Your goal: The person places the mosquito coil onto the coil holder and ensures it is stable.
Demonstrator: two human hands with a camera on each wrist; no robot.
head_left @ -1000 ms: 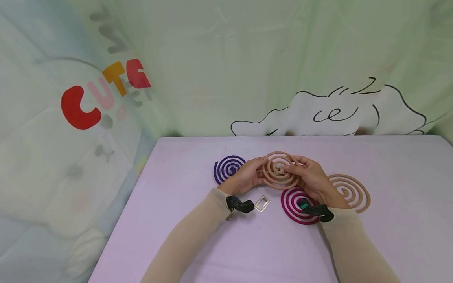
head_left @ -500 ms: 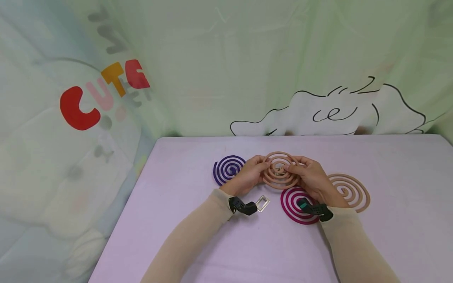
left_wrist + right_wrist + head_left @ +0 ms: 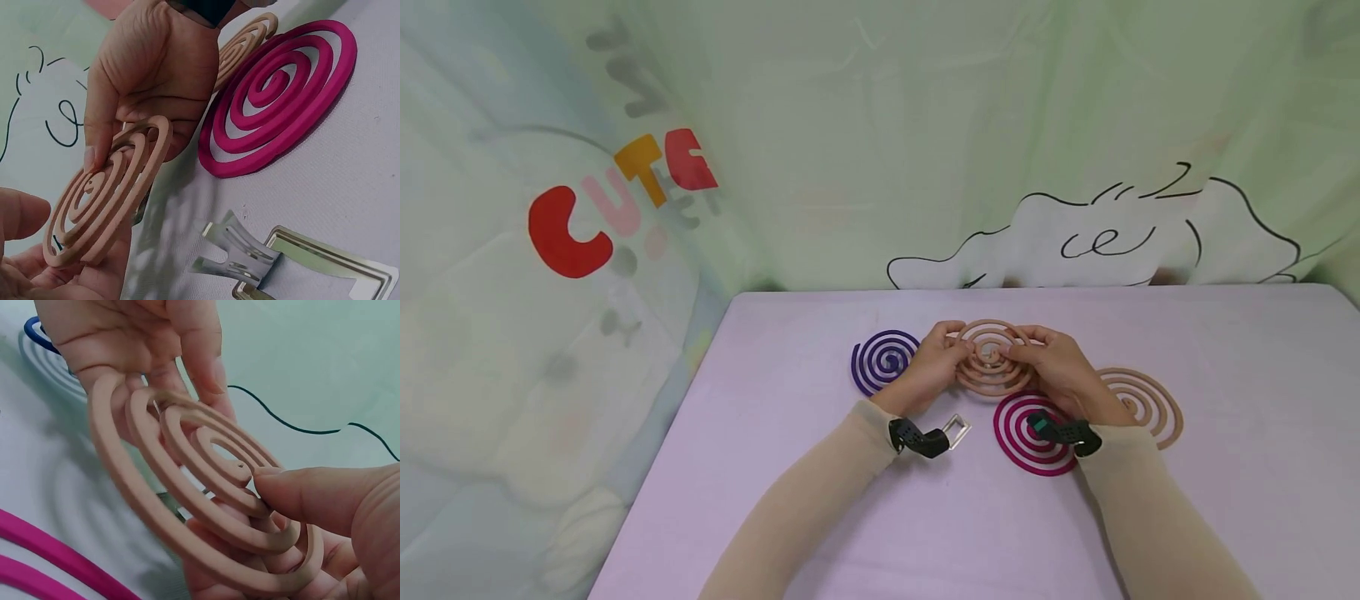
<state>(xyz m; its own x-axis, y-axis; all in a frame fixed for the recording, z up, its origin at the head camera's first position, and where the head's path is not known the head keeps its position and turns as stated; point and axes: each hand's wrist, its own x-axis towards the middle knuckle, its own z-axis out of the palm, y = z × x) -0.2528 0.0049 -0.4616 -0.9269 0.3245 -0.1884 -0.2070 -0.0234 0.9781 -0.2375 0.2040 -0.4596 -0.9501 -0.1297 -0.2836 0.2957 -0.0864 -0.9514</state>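
Observation:
Both hands hold a tan mosquito coil (image 3: 139,497) tilted up above the table, at the middle of the head view. My right hand (image 3: 1063,371) pinches it, thumb on the front near the coil's centre and fingers behind. My left hand (image 3: 931,371) supports the opposite side, its fingers passing behind the rings and its thumb raised over the front in the wrist views. A small metal piece (image 3: 172,503) shows through the rings, mostly hidden by them. Below the hands lies a magenta mosquito coil (image 3: 272,82). A metal coil stand (image 3: 240,244) lies near the left wrist.
A dark purple coil (image 3: 892,362) lies by the left hand, partly covered by it. Another tan coil (image 3: 1129,408) is partly behind the right wrist. The pale lilac table (image 3: 790,417) meets a printed curtain (image 3: 820,167) at its far edge.
The left hand has shifted slightly right and up, its thumb moving in over the coil's edge. The held coil has tipped a little further back. The right hand has moved slightly up.

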